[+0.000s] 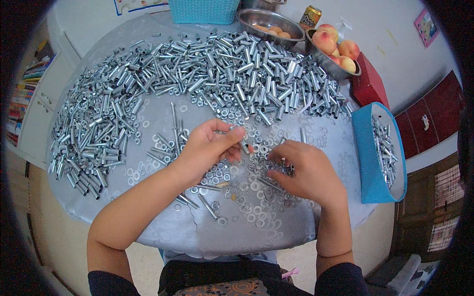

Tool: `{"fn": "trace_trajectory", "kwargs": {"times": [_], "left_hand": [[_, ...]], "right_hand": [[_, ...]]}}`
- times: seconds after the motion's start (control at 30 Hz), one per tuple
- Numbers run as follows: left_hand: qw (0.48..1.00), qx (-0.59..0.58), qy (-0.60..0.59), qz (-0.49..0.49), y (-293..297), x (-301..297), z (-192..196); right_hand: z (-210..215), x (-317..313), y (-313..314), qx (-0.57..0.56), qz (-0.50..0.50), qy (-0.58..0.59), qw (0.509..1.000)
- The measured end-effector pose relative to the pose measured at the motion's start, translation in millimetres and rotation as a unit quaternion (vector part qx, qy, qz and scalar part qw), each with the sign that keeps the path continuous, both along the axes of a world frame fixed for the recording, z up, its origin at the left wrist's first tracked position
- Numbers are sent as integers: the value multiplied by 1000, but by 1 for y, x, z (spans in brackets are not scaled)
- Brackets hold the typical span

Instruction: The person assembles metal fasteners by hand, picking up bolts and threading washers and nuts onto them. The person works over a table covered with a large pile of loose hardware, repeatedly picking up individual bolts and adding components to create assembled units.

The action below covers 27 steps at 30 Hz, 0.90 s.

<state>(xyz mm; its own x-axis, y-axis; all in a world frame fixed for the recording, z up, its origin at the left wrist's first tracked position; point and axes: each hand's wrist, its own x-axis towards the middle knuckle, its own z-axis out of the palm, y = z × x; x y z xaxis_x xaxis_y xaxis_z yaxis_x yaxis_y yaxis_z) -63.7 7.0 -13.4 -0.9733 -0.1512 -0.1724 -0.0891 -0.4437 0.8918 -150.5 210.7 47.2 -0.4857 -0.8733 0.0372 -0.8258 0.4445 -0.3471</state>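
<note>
My left hand (212, 148) is closed, thumb against fingers, on a short silver metal sleeve (244, 145) that points down toward the table. Whether a bolt sits inside it I cannot tell. Just to the right, my right hand (308, 170) hovers low over loose washers (254, 186), its fingers bent and its thumb apart from them; nothing shows between them. Several long bolts (174, 126) lie beside my left wrist, and more bolts (208, 206) rest below it. Nuts (232, 114) are scattered beyond my hands.
A broad heap of metal sleeves (197, 64) curves round the table's far and left sides. At the right edge stands a blue fabric bin (368, 158) with metal parts inside. Behind are a bowl of peaches (340, 74), a bowl of eggs (247, 19), a can (310, 17), a red box (370, 81) and a turquoise basket (202, 11).
</note>
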Motion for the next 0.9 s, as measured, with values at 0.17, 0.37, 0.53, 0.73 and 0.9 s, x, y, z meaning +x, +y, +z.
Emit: {"fn": "trace_trajectory", "kwargs": {"times": [0.17, 0.37, 0.53, 0.73, 0.9], "left_hand": [[1000, 6, -20, 20, 1, 0, 3], [1000, -3, -13, 27, 0, 0, 1], [999, 15, 1, 31, 1, 0, -2], [999, 24, 2, 31, 1, 1, 1], [999, 38, 4, 26, 0, 1, 1]], "right_hand": [[-3, -1, 2, 9, 4, 3, 1000], [-6, 2, -5, -63, -22, 14, 998], [-26, -6, -10, -80, -30, -5, 996], [-30, -6, -10, -82, -62, -60, 993], [-29, -7, -11, -82, -66, -82, 991]]}}
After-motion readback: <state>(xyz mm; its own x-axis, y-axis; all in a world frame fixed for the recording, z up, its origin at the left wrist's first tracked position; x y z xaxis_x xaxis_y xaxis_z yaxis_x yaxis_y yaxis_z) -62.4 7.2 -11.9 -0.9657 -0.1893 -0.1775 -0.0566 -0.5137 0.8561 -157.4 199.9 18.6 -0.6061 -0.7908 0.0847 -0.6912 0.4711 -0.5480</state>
